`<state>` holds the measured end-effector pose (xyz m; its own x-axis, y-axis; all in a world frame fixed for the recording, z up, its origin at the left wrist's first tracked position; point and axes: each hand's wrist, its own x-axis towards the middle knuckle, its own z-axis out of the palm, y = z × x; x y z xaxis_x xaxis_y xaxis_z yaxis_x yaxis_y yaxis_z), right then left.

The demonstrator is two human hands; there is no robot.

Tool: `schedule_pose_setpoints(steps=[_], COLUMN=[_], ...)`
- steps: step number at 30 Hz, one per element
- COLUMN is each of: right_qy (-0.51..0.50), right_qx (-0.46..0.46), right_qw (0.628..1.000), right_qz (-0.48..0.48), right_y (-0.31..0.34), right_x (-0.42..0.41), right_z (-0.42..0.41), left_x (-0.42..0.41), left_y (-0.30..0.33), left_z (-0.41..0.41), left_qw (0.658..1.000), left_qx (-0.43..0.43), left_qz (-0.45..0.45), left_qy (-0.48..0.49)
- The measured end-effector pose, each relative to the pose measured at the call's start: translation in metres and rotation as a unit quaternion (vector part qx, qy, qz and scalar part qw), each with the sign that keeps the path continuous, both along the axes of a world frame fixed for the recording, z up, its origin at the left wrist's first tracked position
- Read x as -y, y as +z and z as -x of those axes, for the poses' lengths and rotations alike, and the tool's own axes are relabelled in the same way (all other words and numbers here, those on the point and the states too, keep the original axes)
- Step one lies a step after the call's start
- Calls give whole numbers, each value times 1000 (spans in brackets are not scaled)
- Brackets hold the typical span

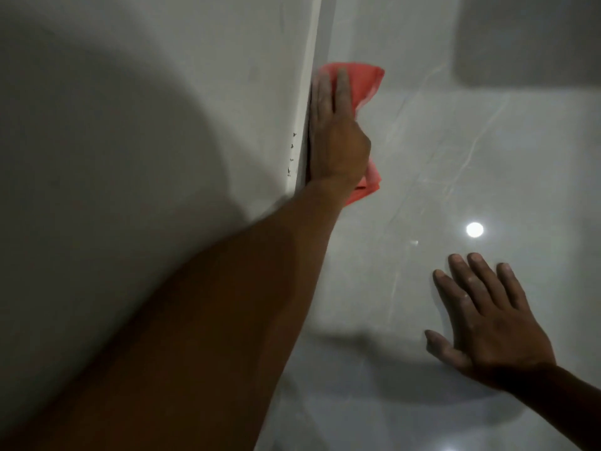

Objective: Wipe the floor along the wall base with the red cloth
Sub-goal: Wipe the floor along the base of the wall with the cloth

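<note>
The red cloth (367,83) lies on the glossy grey floor (439,164) right against the wall base (305,102). My left hand (336,135) presses flat on top of it, fingers pointing away from me, its edge touching the white skirting. Cloth shows beyond the fingertips and below the wrist. My right hand (484,320) rests palm down on the floor at the lower right, fingers spread, holding nothing.
The pale wall (146,125) fills the left half, with small dark chips (291,154) near the skirting. A ceiling light reflects on the floor tiles (474,229). A dark shape (527,40) sits at the top right.
</note>
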<state>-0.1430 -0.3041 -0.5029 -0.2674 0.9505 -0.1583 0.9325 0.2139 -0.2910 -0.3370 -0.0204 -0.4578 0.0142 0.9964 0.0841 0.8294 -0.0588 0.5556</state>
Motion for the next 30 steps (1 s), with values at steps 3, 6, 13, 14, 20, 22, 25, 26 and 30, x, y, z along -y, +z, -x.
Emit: schedule_pose_setpoints(steps=[3, 6, 13, 14, 20, 22, 25, 26, 30], right_qy=[-2, 0, 2, 4, 2, -1, -1, -2, 1], right_qx=[2, 2, 15, 20, 2, 3, 0, -2, -2], right_qw=[1000, 1000, 1000, 1000, 1000, 1000, 1000, 1000, 999], right_qz=[-1, -12, -7, -1, -5, -4, -14, -21, -34], right_y=[0, -1, -3, -3, 1, 1, -3, -3, -3], right_x=[0, -1, 0, 0, -5, -5, -1, 0, -1], right_z=[1, 1, 0, 1, 1, -1, -1, -1, 1], left_x=[-21, -22, 85, 116, 194, 156, 77, 51, -43], left_y=[-13, -29, -32, -32, -23, -25, -26, -24, -20], left_z=[2, -5, 22, 28, 48, 36, 0, -13, -45], left_qw=[983, 971, 982, 981, 963, 960, 938, 931, 936], left_qx=[-149, -213, -181, -178, -219, -246, -266, -278, -313], left_qz=[73, 57, 43, 64, 150, 100, 41, 27, 55], left_qy=[-84, -90, -43, -32, -37, -90, -218, -236, -152])
